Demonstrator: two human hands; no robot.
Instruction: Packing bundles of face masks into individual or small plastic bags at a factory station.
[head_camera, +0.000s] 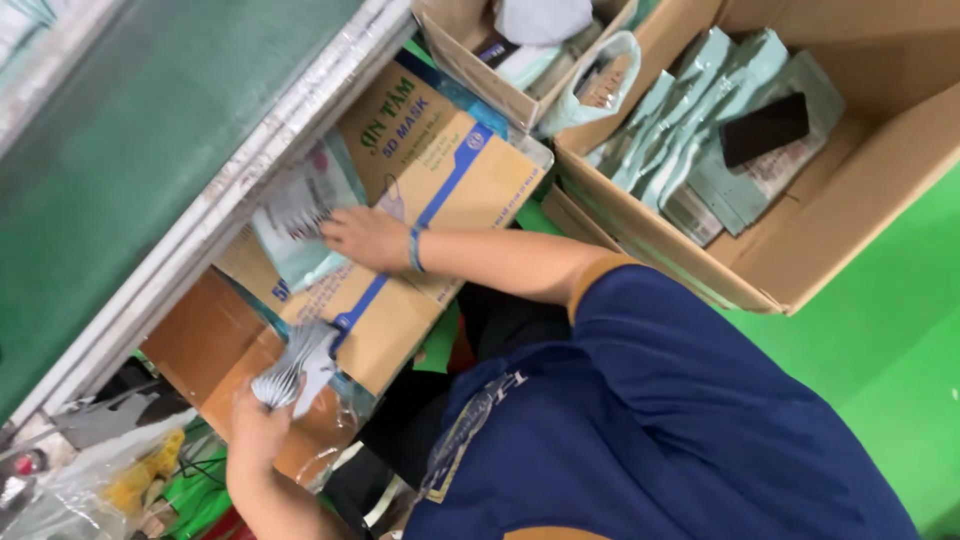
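My right hand (365, 238), a blue band on its wrist, rests on the edge of a teal and white pouch (300, 215). The pouch lies on a tan cardboard carton with a blue stripe (440, 190), right beside the conveyor's rail. My left hand (255, 430) is lower down. It grips a fanned stack of grey-white face masks (295, 365) over a brown carton (205, 345). My dark blue shirt fills the bottom right.
A green conveyor belt (140, 140) with a metal rail (240, 170) runs along the upper left. At right, an open cardboard box (800, 270) holds several teal packets and a black phone (765, 128). Another open box (500, 85) is at top. Clear plastic bags (90, 480) lie at bottom left.
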